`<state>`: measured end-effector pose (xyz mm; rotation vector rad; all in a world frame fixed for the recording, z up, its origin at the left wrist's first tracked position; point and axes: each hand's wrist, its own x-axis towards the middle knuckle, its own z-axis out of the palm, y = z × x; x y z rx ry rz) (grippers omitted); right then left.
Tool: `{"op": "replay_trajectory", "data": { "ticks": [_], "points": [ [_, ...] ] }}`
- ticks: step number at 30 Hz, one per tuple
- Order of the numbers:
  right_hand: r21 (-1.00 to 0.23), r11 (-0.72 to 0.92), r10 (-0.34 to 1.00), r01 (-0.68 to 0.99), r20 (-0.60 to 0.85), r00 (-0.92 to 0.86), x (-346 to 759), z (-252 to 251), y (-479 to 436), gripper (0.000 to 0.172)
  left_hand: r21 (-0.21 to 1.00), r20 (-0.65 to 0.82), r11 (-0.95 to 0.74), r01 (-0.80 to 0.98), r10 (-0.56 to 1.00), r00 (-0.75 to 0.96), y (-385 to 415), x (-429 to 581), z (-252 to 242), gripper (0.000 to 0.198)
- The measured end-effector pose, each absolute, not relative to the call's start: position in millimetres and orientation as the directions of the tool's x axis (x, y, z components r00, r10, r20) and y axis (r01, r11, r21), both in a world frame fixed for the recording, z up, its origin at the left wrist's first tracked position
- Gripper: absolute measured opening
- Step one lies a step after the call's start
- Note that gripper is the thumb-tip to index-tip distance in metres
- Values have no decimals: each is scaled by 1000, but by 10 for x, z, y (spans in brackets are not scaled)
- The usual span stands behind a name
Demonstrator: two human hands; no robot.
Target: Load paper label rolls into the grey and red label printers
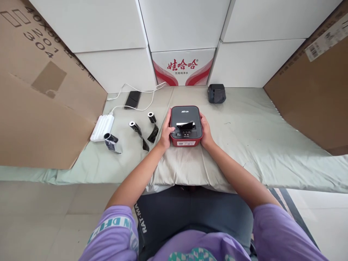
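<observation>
A small label printer with a black top and red sides rests on the cloth-covered table in front of me. A strip of black paper pokes out of the slot in its top. My left hand is closed round its left side, thumb on the top near the front corner. On the opposite side, my right hand grips the red wall, its fingers partly hidden behind the printer. To the left lie a roll of black film, a second black roll and a third, each with a loose tail.
A white power bank with a white cable and a black phone lie at the left. A dark boxy object stands at the back right. Cardboard panels flank the table; white boxes wall off the back.
</observation>
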<state>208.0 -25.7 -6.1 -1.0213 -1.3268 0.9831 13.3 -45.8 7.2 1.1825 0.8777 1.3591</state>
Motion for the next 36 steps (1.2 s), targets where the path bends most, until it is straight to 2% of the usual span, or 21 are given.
{"op": "replay_trajectory", "data": {
  "ticks": [3,5,13,16,20,23,25,27,29,32,34,36],
  "points": [
    [-962,265,964,67,266,6,2082,-51,-265,90,940,230,-200,-275,970,79,-500,146,139,102],
    [-962,259,965,91,260,5,2084,-42,-270,93,943,215,-182,-278,972,94,-500,149,161,99],
    [-956,269,961,122,275,35,2076,-5,-265,87,919,271,-231,-319,958,88,-419,114,61,103],
    [-940,302,948,156,314,58,2104,63,-295,76,912,302,-262,-317,950,83,-406,121,-7,100],
    [-882,386,898,272,426,108,2223,278,-310,48,912,303,-272,-306,951,58,-366,127,-74,95],
    [-830,387,913,401,407,-39,2302,547,-216,40,917,274,-250,-311,961,36,-333,143,-74,91],
    [-740,411,912,533,340,-231,2299,742,-97,34,922,248,-229,-311,969,22,-324,159,-54,88],
    [-566,486,871,666,249,-424,2236,904,38,25,926,227,-214,-312,974,5,-323,171,-37,86],
    [-369,548,830,751,131,-542,2126,1002,154,16,923,225,-215,-320,974,-6,-323,173,-36,87],
    [-156,566,818,809,-17,-576,1945,1031,246,14,921,241,-229,-315,970,0,-305,157,-68,89],
    [-92,568,819,818,-32,-573,1855,1004,263,12,919,250,-237,-316,968,1,-276,142,-101,88],
    [-81,579,812,811,-32,-583,1803,971,278,6,910,262,-248,-331,965,-2,-241,128,-127,86]
  ]
}}
